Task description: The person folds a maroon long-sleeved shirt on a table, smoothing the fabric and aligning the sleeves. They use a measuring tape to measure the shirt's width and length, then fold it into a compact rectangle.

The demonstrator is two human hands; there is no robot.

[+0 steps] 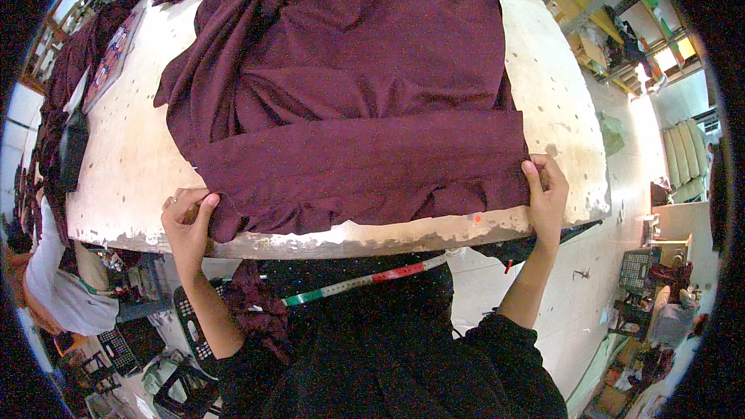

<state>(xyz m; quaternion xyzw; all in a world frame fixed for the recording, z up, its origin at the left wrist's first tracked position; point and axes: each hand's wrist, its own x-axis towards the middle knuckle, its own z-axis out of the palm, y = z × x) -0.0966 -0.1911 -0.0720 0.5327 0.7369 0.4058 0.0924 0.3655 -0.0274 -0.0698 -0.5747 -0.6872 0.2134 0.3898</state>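
Note:
A large piece of maroon fabric point(372, 64) lies spread and wrinkled over a worn, pale table point(559, 116). Its near part forms a flatter band with a crumpled edge close to the table's front rim. My left hand point(189, 215) pinches the fabric's near left corner between thumb and fingers. At the band's right edge, my right hand point(546, 186) grips the cloth the same way. A tape measure point(372, 276) with green, white and red sections hangs across my dark clothing, below the table edge.
More dark maroon cloth point(73, 70) lies along the table's left side, near a printed panel point(113, 55). At the far left is another person in a light grey garment point(64, 285). Black plastic crates point(137, 343) stand on the floor at lower left. Shelving point(617, 11) rises at upper right.

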